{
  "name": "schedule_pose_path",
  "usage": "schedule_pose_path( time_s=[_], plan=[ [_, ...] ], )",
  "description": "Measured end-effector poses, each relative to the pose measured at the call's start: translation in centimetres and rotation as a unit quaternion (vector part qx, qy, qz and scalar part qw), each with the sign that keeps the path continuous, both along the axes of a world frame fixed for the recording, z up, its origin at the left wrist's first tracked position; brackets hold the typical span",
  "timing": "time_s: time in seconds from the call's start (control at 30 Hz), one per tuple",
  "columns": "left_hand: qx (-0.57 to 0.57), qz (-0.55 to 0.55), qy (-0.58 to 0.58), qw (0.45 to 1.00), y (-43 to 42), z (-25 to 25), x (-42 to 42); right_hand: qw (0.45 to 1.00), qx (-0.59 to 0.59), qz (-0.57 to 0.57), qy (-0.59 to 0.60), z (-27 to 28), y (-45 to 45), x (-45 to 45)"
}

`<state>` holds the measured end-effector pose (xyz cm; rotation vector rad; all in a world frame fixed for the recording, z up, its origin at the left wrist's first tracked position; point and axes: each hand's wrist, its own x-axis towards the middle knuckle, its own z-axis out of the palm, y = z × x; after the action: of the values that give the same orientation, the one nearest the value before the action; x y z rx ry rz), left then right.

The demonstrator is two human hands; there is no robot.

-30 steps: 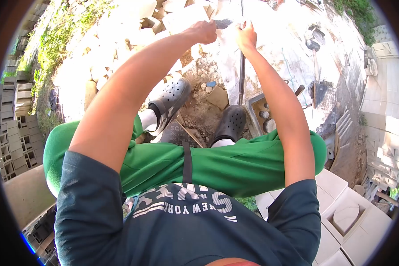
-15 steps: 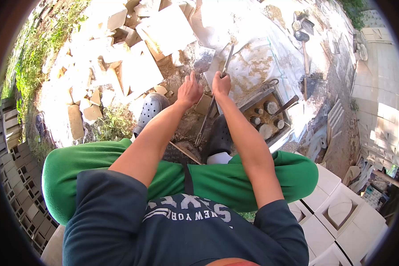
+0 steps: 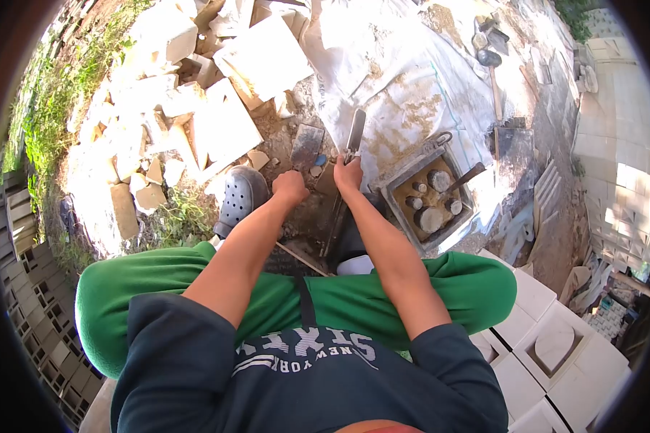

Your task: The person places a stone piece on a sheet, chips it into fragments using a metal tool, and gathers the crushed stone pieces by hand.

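Observation:
My right hand [image 3: 348,175] is closed around a long, narrow metal tool [image 3: 356,131]. Its flat, blade-like end points away from me, and the rest runs back under the hand between my feet. To the left, my left hand [image 3: 291,189] is curled into a fist, knuckles up; whatever lies inside the fingers is hidden. Just beyond both hands a dark rectangular plate [image 3: 308,144] rests on the dirt, with a small blue object [image 3: 321,159] beside it.
A square tray [image 3: 400,211] with round pieces and a dark-handled tool [image 3: 466,175] stands at right. Pale broken blocks [image 3: 227,119] are heaped at left. A white sheet [image 3: 412,86] covers ground ahead. A mallet [image 3: 490,59] lies at far right.
My left hand has come back toward me and its fingers have curled in. The plate now lies nearer. My right hand and the long tool have also drawn closer.

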<state>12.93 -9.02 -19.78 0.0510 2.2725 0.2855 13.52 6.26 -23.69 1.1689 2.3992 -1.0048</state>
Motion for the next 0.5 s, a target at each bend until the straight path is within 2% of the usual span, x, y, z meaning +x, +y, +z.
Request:
schedule_pose_path(
  time_s=[0.03, 0.13, 0.27, 0.33, 0.43, 0.5],
  plan=[
    [-0.012, -0.017, -0.046, 0.999, -0.1, 0.0, 0.2, 1.000, -0.006, 0.000, -0.009, 0.2, 0.0, 0.4],
    [-0.023, -0.001, -0.081, 0.996, 0.0, -0.4, 0.5, 1.000, -0.003, -0.002, -0.022, 0.7, -0.2, 1.3],
    [-0.011, -0.006, -0.073, 0.997, -0.4, -0.6, -0.7, 0.996, -0.028, -0.035, -0.075, -0.8, 0.7, 1.0],
    [-0.008, -0.097, -0.079, 0.992, -0.5, 0.8, -3.6, 0.997, -0.024, -0.034, -0.066, -0.5, 1.0, 1.3],
    [0.028, -0.067, 0.001, 0.997, -0.2, 4.4, -9.3, 0.999, 0.015, -0.016, -0.032, -0.1, 1.3, 1.4],
    [0.044, -0.058, 0.071, 0.995, -0.5, 6.6, -13.1, 0.997, 0.015, -0.002, -0.076, 0.4, 1.2, 1.0]
  ],
)
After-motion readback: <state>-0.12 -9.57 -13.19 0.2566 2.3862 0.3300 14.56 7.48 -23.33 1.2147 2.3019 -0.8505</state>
